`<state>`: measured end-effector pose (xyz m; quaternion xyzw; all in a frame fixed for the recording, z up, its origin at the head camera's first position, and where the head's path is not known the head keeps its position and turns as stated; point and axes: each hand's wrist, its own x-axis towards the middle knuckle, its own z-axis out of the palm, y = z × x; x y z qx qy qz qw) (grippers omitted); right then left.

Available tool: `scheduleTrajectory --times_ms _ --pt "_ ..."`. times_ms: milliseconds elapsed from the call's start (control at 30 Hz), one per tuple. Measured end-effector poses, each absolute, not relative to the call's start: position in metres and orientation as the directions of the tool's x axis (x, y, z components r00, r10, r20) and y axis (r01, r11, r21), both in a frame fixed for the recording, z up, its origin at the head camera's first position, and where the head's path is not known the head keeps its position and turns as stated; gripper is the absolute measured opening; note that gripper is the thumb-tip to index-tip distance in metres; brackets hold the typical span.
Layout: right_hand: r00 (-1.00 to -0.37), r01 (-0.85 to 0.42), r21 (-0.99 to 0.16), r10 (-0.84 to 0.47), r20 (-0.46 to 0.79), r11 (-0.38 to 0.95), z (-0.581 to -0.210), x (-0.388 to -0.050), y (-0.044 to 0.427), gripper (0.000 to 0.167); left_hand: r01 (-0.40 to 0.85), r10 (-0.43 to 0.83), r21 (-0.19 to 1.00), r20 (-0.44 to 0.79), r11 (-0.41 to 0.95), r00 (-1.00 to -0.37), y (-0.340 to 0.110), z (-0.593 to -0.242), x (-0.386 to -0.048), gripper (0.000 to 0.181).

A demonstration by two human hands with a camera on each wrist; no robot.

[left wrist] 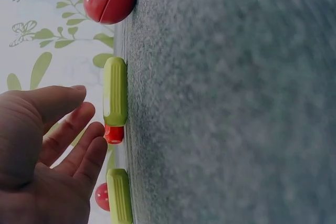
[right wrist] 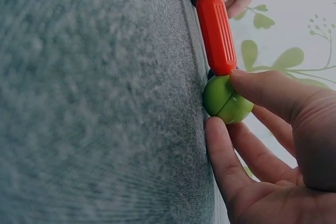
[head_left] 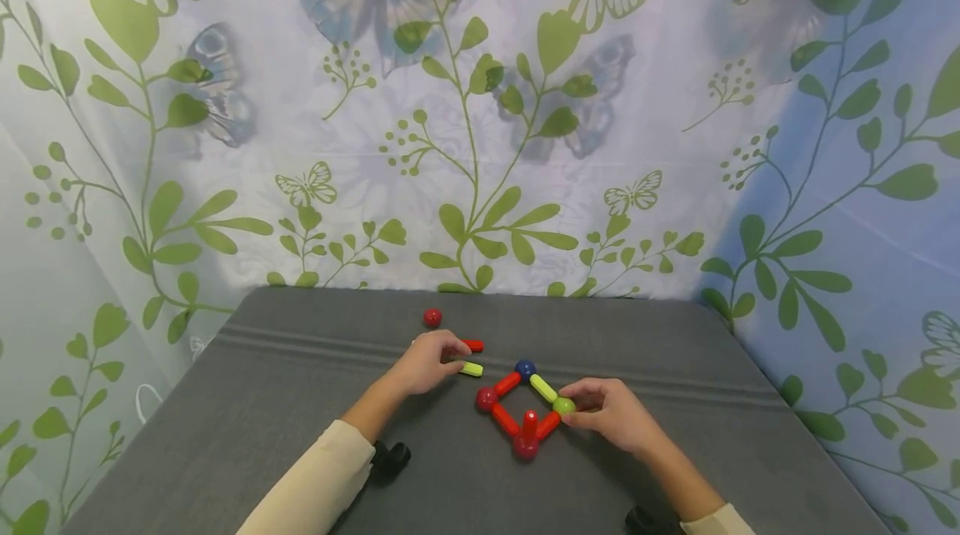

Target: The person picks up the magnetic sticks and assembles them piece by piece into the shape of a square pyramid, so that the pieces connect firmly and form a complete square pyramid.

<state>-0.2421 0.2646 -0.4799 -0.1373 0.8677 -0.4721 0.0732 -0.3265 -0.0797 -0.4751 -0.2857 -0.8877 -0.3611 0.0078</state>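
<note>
On the table lies a four-sided frame of rods and balls: a blue ball (head_left: 525,369) at the back, a crimson ball (head_left: 487,398) at left, a red ball (head_left: 526,447) in front with a red rod (head_left: 530,425) standing up from it, and a green ball (head_left: 563,407) at right. My right hand (head_left: 617,416) pinches the green ball between thumb and fingers, seen also in the right wrist view (right wrist: 227,99). My left hand (head_left: 429,362) reaches over a loose yellow-green rod (head_left: 471,369); the left wrist view shows its fingers apart from that rod (left wrist: 115,92).
A loose red rod (head_left: 473,346) and a red ball (head_left: 432,317) lie behind my left hand. Another yellow-green rod (left wrist: 120,196) shows in the left wrist view. A patterned curtain (head_left: 480,118) hangs behind the grey table (head_left: 300,352).
</note>
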Motion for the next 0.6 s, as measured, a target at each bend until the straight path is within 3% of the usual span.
scheduleTrajectory --times_ms 600 --pt "-0.945 -0.138 -0.858 -0.326 -0.036 0.494 -0.481 -0.246 0.267 0.039 0.506 0.555 0.614 0.129 0.606 -0.822 -0.067 -0.479 -0.336 0.019"
